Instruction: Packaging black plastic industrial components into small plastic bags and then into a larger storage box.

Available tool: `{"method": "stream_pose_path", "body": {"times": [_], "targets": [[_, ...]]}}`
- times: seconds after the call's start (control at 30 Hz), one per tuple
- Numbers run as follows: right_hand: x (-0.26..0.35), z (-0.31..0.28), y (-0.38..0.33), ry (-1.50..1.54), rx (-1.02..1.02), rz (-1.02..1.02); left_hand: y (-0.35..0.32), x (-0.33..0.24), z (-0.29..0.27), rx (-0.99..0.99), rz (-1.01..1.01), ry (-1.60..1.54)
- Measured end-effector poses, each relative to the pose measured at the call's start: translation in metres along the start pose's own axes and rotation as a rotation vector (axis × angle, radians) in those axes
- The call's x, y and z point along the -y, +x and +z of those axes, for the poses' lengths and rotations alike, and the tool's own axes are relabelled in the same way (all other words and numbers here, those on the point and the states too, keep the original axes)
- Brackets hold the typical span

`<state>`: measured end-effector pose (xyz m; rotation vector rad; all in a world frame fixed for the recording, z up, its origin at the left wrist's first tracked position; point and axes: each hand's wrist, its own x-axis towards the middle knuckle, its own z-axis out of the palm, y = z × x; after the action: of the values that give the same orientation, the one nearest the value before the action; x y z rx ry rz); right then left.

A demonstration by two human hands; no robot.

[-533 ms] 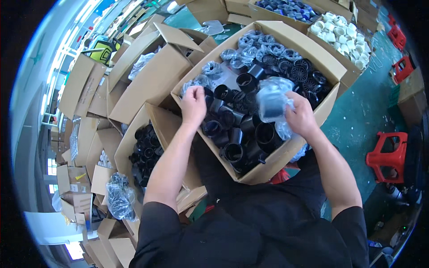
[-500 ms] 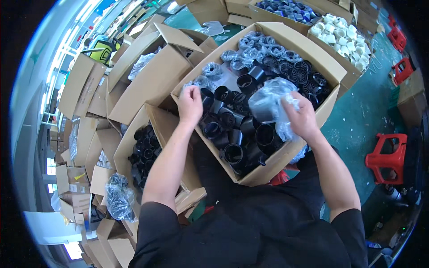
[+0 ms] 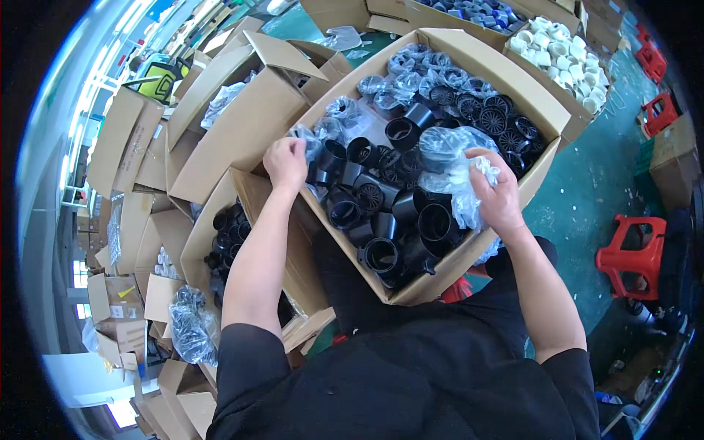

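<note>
A large cardboard box in front of me holds many black plastic pipe fittings, some open-ended, some with spoked grilles. My right hand is closed around the bunched, whitish end of a clear plastic bag above the box's right half. The bag's crumpled film spreads left over the fittings, and what it contains cannot be made out. At the box's left rim, my left hand has its fingers closed on a wisp of clear plastic film. Bagged fittings lie toward the far end.
Left of the box, a second carton holds black fittings, with a filled plastic bag beside it. Open cartons crowd the left. White fittings fill a far-right box. Red stools stand on the green floor at right.
My left hand has moved left, out to the box's rim, with the film at its fingers. My right hand has shifted slightly right and down, keeping hold of the bag.
</note>
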<state>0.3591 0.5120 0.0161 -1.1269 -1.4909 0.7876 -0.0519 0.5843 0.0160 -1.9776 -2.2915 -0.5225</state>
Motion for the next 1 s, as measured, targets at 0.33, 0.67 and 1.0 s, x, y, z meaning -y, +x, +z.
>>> {"method": "stream_pose_path", "body": {"times": [0.33,0.67,1.0], "targets": [[0.033,-0.012,0.015,0.291,0.015,0.29,-0.061,-0.098,-0.068,0.419,-0.271,-1.827],[0.067,0.011,-0.004,0.0,0.252,0.31,-0.112,-0.163,-0.045,0.598,-0.353,-1.972],[0.079,-0.026,0.012,0.331,0.2,0.198,-0.105,-0.153,-0.041,0.353,-0.454,-1.574]]}}
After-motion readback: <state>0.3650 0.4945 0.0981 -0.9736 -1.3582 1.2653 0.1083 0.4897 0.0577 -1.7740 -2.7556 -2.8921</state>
